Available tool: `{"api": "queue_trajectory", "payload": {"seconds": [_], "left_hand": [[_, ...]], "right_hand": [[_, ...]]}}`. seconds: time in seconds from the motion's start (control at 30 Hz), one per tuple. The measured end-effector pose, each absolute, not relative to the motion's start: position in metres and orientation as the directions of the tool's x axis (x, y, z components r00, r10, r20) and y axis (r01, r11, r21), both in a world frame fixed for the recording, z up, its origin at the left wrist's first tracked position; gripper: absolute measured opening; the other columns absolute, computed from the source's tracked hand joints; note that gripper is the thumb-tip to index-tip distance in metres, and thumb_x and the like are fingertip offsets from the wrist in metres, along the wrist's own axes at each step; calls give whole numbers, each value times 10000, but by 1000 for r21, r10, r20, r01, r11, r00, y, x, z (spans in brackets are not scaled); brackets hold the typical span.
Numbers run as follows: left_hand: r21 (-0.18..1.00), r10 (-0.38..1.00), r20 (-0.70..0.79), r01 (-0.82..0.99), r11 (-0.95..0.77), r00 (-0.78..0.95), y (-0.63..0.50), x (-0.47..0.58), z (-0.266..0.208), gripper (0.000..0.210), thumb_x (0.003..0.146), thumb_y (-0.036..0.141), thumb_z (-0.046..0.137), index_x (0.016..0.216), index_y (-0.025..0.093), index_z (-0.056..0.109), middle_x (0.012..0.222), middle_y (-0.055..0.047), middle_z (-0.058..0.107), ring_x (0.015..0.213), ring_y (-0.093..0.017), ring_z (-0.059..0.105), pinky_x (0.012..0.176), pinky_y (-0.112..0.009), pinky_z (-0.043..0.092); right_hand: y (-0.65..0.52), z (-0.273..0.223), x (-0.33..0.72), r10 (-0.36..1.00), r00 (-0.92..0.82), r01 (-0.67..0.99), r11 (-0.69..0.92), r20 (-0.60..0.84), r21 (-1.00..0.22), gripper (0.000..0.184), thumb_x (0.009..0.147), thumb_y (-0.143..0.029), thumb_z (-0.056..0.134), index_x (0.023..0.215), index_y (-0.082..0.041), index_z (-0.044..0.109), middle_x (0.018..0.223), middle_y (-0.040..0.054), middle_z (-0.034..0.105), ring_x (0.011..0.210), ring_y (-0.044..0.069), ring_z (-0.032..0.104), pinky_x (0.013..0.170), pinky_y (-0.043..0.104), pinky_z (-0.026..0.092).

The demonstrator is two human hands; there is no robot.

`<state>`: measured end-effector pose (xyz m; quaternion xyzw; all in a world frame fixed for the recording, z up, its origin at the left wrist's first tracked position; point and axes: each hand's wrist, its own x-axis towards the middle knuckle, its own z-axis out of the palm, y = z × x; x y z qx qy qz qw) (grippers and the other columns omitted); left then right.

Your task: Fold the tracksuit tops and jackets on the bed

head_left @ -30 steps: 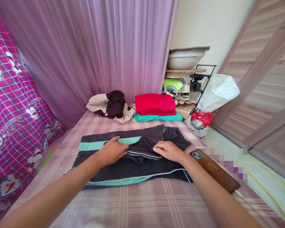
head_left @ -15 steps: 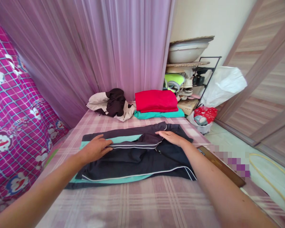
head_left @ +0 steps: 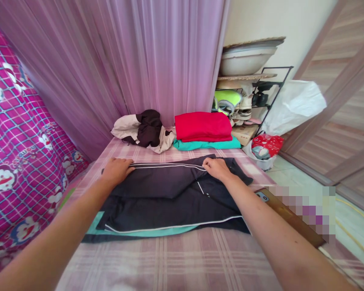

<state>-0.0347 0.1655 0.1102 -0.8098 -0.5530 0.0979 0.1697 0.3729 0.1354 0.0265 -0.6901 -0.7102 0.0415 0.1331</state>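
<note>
A dark jacket (head_left: pixel 170 210) with white piping and teal panels lies spread lengthwise across the plaid bed sheet (head_left: pixel 170 262). At the left end of its far edge, my left hand (head_left: pixel 117 171) is closed on the cloth beside the double white piping. My right hand (head_left: pixel 216 167) pinches the same piped strip farther right, fingertips curled in. Between the hands the piped strip runs nearly straight, and a flap of dark cloth hangs toward me over the rest. A short white line and a small zip pull show on the jacket near my right forearm.
Behind the jacket lie a folded red garment (head_left: pixel 203 127) on a teal one (head_left: pixel 206 144) and a crumpled beige-and-brown garment (head_left: pixel 150 127). A brown board (head_left: pixel 291 218) with a phone (head_left: pixel 262 197) rests at the right edge. A rack (head_left: pixel 271 103) holds shoes and basins.
Both hands have closed on the cloth. The left hand has moved away from me and left, carrying the piped strip to the far edge and covering the upper teal panel. The view has shifted slightly.
</note>
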Motion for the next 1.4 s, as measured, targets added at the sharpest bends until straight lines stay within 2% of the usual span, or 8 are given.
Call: {"api": "queue_trajectory", "payload": {"seconds": [0.23,0.4,0.53,0.67,0.97,1.1,1.27,1.4], "left_hand": [[-70,966,46,966,-250,253,162,-34,29,552,966,462,332,1450,223,446,1523,-121,435,1394,-291,401,1122,-532,303],[-80,973,70,973,-214,220,155,-36,5,649,949,540,349,1497,195,380,1565,-150,353,1444,-332,307,1155,-571,214],[-61,980,58,981,-185,188,154,-34,2,654,946,566,336,1511,237,351,1582,-131,326,1461,-333,269,1154,-613,172],[-5,987,16,988,-157,157,153,-33,5,662,941,589,320,1518,264,327,1597,-113,297,1473,-327,238,1144,-651,150],[21,985,26,985,-168,168,156,-37,1,670,930,593,325,1516,267,335,1592,-120,305,1462,-343,259,1130,-659,174],[18,985,36,985,-172,171,158,-37,-2,668,929,591,321,1514,269,339,1584,-128,321,1460,-344,262,1124,-660,176],[10,986,46,987,-163,162,157,-36,-1,674,926,597,322,1509,261,352,1587,-123,315,1458,-343,268,1128,-661,170],[17,987,19,987,-157,157,155,-35,1,678,927,605,318,1514,267,339,1593,-114,305,1465,-330,259,1138,-648,158]], "right_hand": [[125,37,349,973,1,982,43,232,-185,349,961,-338,422,1196,-204,643,1209,113,685,1159,288,565,1012,448,343],[123,62,282,925,-234,913,314,299,-259,485,990,-401,361,1396,-188,519,1494,106,469,1372,248,405,1119,407,280],[127,49,226,895,-422,857,446,147,-259,541,1000,-513,297,1475,-286,420,1591,61,313,1469,254,239,1182,524,109],[130,20,230,939,-339,918,317,-56,-238,620,980,-598,256,1504,-289,374,1605,81,273,1478,284,212,1179,564,72],[120,4,338,995,88,993,-92,-56,-75,590,1005,-504,224,1531,-251,307,1616,74,236,1481,248,205,1170,592,83],[127,26,324,989,130,988,-135,-78,-70,581,1004,-500,241,1478,-213,416,1562,131,353,1435,280,310,1150,640,59],[146,44,288,984,-58,989,80,171,-126,574,1008,-487,231,1492,-222,389,1579,120,323,1458,260,259,1165,599,65],[155,23,301,998,-68,990,69,13,-121,593,1002,-519,222,1488,-230,401,1581,100,326,1464,255,249,1176,558,76]]}}
